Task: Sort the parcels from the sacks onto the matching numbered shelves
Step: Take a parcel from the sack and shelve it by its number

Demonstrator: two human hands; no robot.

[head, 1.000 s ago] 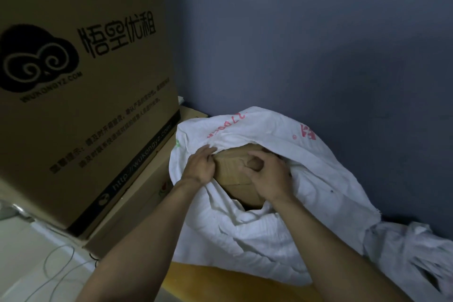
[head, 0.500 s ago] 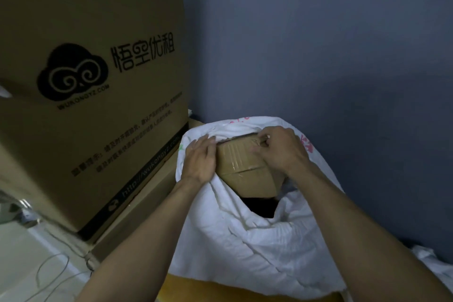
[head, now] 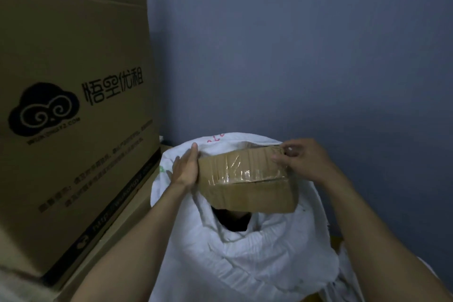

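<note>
Parcel: a brown cardboard parcel wrapped in strips of clear glossy tape; it is held between both hands at the mouth of the sack, its long side running left to right and its top face tilted toward the camera; no number or label can be read on it
Sack: a white woven sack, crumpled in folds below the parcel; its rim rises behind the parcel, with red print along the far edge too small to read; a dark opening shows just under the parcel's lower edge
Left hand: the left hand lies flat against the parcel's left end, fingers straight and together, thumb pointing up beside the sack's rim; it presses rather than curls round
Right hand: the right hand grips the parcel's upper right corner, fingers bent over the top edge and thumb on the taped face
Carton: a tall brown carton stands just left of the sack, printed with a black cloud logo and black characters; it rests on a flatter box that touches the sack's left side
Wall: a plain blue-grey wall behind the sack
</note>
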